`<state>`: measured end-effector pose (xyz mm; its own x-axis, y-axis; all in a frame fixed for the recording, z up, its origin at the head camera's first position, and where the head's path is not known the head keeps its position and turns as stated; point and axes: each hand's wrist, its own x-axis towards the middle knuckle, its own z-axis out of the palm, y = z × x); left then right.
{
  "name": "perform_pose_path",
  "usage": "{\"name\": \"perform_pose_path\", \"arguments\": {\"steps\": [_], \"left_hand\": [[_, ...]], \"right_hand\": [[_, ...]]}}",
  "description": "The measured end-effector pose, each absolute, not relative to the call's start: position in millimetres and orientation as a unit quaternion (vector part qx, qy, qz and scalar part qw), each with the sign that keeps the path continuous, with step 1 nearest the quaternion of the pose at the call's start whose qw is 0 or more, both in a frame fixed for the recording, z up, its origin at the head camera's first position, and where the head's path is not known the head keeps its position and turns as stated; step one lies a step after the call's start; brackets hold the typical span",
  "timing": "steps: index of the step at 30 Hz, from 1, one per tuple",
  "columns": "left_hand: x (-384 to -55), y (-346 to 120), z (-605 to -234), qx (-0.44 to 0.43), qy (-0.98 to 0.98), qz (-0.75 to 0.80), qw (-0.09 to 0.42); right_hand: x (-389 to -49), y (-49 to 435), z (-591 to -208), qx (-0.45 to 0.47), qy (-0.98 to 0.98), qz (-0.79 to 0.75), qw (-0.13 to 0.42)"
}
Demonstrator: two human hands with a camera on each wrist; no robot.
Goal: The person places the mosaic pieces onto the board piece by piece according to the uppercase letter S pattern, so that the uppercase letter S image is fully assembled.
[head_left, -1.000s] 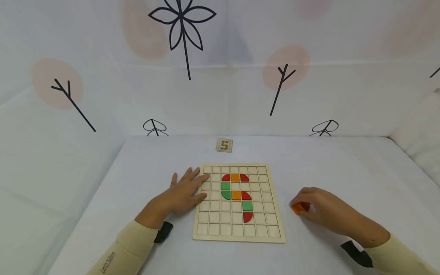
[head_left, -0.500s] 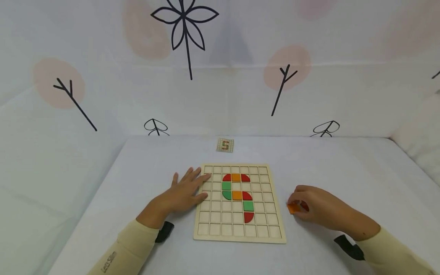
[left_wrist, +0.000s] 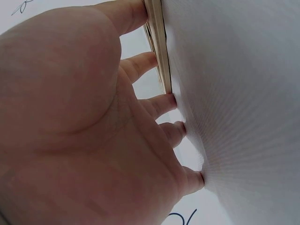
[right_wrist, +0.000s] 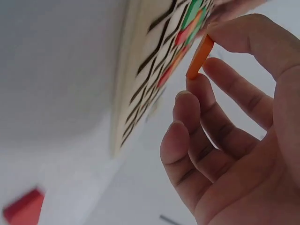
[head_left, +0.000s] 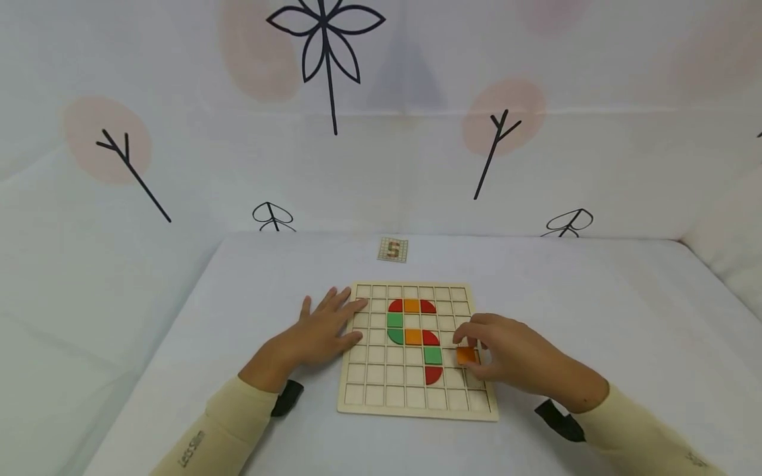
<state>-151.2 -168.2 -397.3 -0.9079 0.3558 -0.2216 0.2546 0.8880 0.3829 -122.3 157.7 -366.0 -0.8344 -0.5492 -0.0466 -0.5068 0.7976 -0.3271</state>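
Note:
A wooden grid board [head_left: 383, 395] lies flat, bearing red, orange and green square and quarter-round tiles laid in a curving line. My left hand [head_left: 320, 336] spreads its fingers at the board's left side, thumb and index fingertip on its edge. In the left wrist view the other fingertips [left_wrist: 174, 136] touch the white cloth. Over the board's right part, my right hand [head_left: 514, 350] pinches an orange square tile [head_left: 467, 356] between thumb and fingertip. The right wrist view shows that orange tile [right_wrist: 200, 57] on edge, held above the grid, with the remaining fingers loosely bent.
A small card [head_left: 393, 250] printed with a similar coloured pattern lies behind the board. A loose red tile [right_wrist: 26, 206] sits on the cloth to the board's right, hidden behind my right hand in the head view. White patterned fabric walls [head_left: 405, 165] rise behind the table.
My right hand has moved left with the orange tile, from the cloth beside the board to over its right columns. My left hand stays at the board's left edge.

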Motion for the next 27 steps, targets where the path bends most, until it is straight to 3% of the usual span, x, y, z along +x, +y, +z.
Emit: {"name": "perform_pose_path", "arguments": {"steps": [9,18,27], "left_hand": [[-150.6,-167.4,-396.5,0.156,0.961,0.176,0.148],[-151.1,-166.2,-394.8,0.157,0.961,0.172,0.147],[-151.8,-167.5,-395.7,0.158,0.962,0.169,0.146]], "right_hand": [[-112.7,116.5,-375.2,-0.341,0.924,-0.167,0.032],[-109.6,100.9,-376.9,-0.342,0.916,-0.199,0.067],[-111.6,97.2,-384.4,-0.356,0.913,-0.194,0.051]]}}
